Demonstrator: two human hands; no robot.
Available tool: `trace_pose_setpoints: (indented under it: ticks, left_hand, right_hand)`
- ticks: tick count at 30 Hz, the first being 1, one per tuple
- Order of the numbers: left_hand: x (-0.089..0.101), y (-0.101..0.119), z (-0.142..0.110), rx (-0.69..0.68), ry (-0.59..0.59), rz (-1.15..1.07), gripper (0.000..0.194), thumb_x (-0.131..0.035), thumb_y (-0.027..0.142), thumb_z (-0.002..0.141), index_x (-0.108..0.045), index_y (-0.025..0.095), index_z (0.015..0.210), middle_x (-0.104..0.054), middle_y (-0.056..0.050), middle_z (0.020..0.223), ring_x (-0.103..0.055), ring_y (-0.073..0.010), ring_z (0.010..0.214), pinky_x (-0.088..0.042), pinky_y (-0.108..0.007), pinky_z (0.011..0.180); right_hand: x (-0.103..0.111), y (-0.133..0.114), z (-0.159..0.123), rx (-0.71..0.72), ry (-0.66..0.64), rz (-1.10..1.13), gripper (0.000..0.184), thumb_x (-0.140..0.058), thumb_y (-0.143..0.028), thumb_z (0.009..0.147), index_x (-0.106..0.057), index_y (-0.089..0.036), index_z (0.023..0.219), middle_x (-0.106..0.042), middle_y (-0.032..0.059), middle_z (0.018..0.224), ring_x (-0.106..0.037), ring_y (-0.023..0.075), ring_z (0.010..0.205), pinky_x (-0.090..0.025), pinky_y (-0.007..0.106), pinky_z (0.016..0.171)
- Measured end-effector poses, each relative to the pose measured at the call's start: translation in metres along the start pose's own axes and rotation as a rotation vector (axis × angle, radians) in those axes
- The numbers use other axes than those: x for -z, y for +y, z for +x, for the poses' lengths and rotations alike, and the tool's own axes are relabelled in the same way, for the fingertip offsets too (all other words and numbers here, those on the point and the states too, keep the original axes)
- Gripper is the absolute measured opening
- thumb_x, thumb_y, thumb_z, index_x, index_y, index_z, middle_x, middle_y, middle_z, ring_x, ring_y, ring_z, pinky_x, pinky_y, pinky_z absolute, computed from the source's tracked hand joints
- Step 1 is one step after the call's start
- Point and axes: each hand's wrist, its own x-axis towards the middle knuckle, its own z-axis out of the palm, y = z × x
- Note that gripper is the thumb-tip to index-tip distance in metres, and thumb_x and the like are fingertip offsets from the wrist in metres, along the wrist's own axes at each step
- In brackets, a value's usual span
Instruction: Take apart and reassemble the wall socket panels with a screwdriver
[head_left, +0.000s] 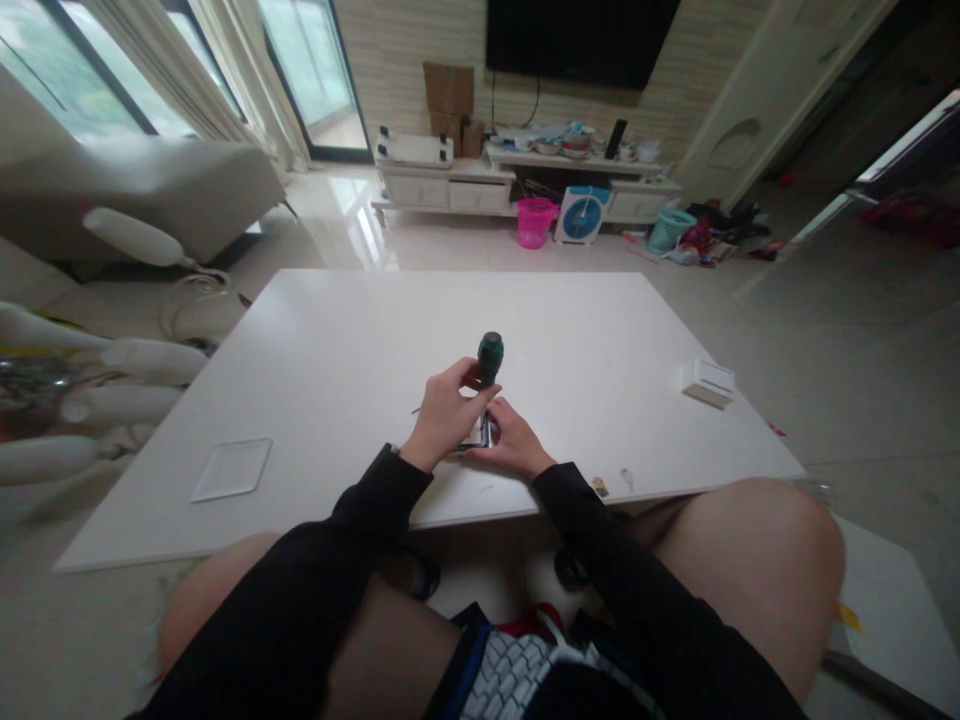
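Note:
My left hand [444,412] is closed around a screwdriver [490,356] with a dark green handle, which stands nearly upright. Its lower end is hidden behind my fingers. Right below it, my right hand [519,442] grips a small flat object with a pale face and dark shiny edges [475,436] at the white table's front part. Both hands cover much of that object, so its kind cannot be made out. A thin dark tip pokes out to the left of my left hand.
On the white table [360,330] lie a clear shallow tray [232,470] at left, a small white box [707,384] at right, and a yellow-and-black bit [600,487] beside a small clear piece [627,479] at the front edge. My knees flank the table edge.

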Motion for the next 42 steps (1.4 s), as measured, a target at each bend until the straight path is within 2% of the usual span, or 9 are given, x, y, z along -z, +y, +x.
trace_pose_setpoints:
  ticks: [19,28,32,42]
  left_hand:
    - [-0.0027,0.0013,-0.0023,-0.027,-0.024,-0.015,0.014,-0.073,0.014,0.084,-0.064,0.019,0.093,-0.073,-0.002,0.089,-0.070,-0.0158,0.082,-0.059,-0.022,0.061]
    - [-0.0003,0.0036,-0.0025,-0.004,-0.024,-0.018,0.011,-0.072,0.018,0.084,-0.064,0.019,0.091,-0.073,-0.002,0.088,-0.070,-0.0172,0.082,-0.058,-0.025,0.064]
    - [-0.0001,0.0038,-0.0035,-0.005,-0.035,-0.025,0.010,-0.071,0.019,0.084,-0.065,0.020,0.091,-0.072,-0.002,0.087,-0.069,-0.0178,0.082,-0.058,-0.025,0.062]
    - [-0.0011,0.0063,-0.0049,-0.012,-0.058,-0.064,0.009,-0.070,0.019,0.084,-0.065,0.019,0.091,-0.071,-0.003,0.088,-0.069,-0.0179,0.082,-0.058,-0.023,0.058]
  right_hand:
    - [0.0000,-0.0032,0.0008,-0.009,-0.006,0.008,0.080,-0.088,-0.059,0.072,-0.057,-0.026,0.138,-0.062,0.0115,0.132,-0.060,0.0339,0.121,-0.052,0.052,0.103]
    - [0.0018,-0.0052,0.0007,-0.004,-0.017,-0.005,0.081,-0.088,-0.056,0.073,-0.055,-0.025,0.140,-0.061,0.0117,0.134,-0.059,0.0338,0.125,-0.051,0.051,0.105]
    - [0.0031,-0.0076,0.0013,-0.010,-0.015,0.002,0.087,-0.088,-0.056,0.073,-0.052,-0.025,0.146,-0.060,0.0126,0.137,-0.059,0.0341,0.126,-0.051,0.050,0.106]
    - [0.0029,-0.0080,0.0015,-0.013,-0.019,0.010,0.087,-0.087,-0.058,0.074,-0.052,-0.025,0.147,-0.060,0.0132,0.138,-0.058,0.0349,0.128,-0.049,0.052,0.108]
